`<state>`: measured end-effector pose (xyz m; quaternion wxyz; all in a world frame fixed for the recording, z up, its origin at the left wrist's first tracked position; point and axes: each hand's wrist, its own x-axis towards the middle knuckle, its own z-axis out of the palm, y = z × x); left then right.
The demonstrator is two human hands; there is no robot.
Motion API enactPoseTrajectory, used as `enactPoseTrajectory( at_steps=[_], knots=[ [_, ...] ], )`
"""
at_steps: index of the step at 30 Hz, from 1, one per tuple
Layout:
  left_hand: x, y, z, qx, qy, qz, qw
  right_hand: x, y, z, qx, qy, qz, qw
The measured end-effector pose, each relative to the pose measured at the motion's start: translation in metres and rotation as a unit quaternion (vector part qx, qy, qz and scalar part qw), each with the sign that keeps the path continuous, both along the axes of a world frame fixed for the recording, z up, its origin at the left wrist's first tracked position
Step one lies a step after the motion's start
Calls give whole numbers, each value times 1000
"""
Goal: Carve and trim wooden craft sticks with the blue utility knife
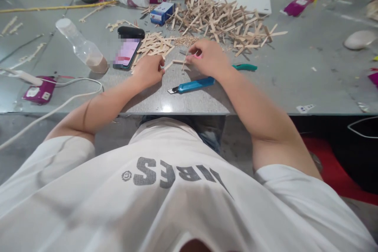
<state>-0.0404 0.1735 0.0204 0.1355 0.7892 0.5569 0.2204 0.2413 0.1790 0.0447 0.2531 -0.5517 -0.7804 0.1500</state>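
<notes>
My left hand rests at the near edge of a pile of short flat wooden sticks, its fingers curled in a pinch on one end of a thin wooden stick. Opposite it, my right hand is closed around a small pink thing, mostly hidden by the fingers. Small wooden pieces lie at its fingertips, some crossing each other. Just below the hands lies a blue utility knife, blade out to the left. A green-handled tool sticks out from behind my right wrist.
A large heap of wooden sticks stands behind the hands. To the left are a phone, a black case and a tilted clear bottle. A white cable crosses the left side near a purple box. A white mouse lies far right.
</notes>
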Motion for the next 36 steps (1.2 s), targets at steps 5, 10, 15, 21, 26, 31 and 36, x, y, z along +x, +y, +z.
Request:
enactPoseTrajectory(
  at_steps=[5,10,15,21,26,31,36],
  knots=[
    [-12,4,-1,-35,-46,-14,998,9,-16,23,-97,-35,120,987],
    [-10,-5,11,-64,21,-7,998,-4,-29,24,-220,-104,212,947],
    [-18,-7,21,-54,103,-11,993,12,-19,24,-166,-74,187,965],
    [-16,-40,40,-49,79,-122,988,61,7,38,12,161,63,985],
    [8,-89,45,-61,174,-279,942,68,9,42,101,228,-18,968],
    [7,-44,35,-23,197,-141,970,61,4,43,97,225,-11,969],
    [16,-21,37,5,188,-131,973,62,9,44,81,217,-16,973]
  ],
)
